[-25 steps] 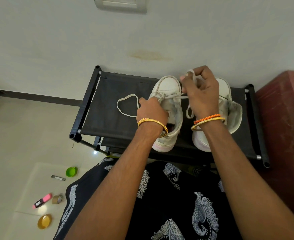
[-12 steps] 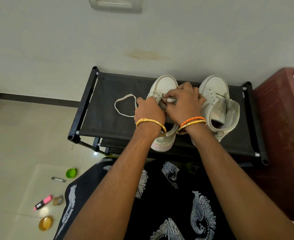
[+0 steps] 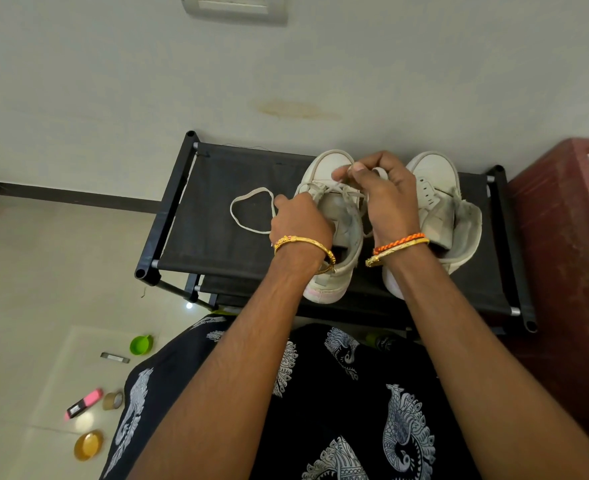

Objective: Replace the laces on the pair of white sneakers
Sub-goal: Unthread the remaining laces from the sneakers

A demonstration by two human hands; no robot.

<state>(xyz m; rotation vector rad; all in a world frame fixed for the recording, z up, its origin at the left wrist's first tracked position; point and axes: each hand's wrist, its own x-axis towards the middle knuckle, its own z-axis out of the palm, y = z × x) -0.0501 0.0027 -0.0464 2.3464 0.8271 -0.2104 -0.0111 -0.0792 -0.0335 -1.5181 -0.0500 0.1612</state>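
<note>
- Right hand (image 3: 392,199) lifted slightly since half a second ago, pinching off-white flat lace (image 3: 346,194).
- Left hand (image 3: 300,220) grips left white leather sneaker (image 3: 331,223) on black fabric rack (image 3: 217,216).
- Pull evenly; keep the lace flat, shoe steadied.

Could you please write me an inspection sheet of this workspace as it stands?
Surface: black fabric shoe rack against the wall.
Job's things: left sneaker partly laced; right sneaker unlaced; lace loop on the rack.
Clutter: green lid, pink marker, tape roll, gold lid on the floor.
Hands: left hand holds the lace; right hand pinches the lace.
Cables: nothing seen.
Surroundings: wall switch plate, maroon box.
</note>
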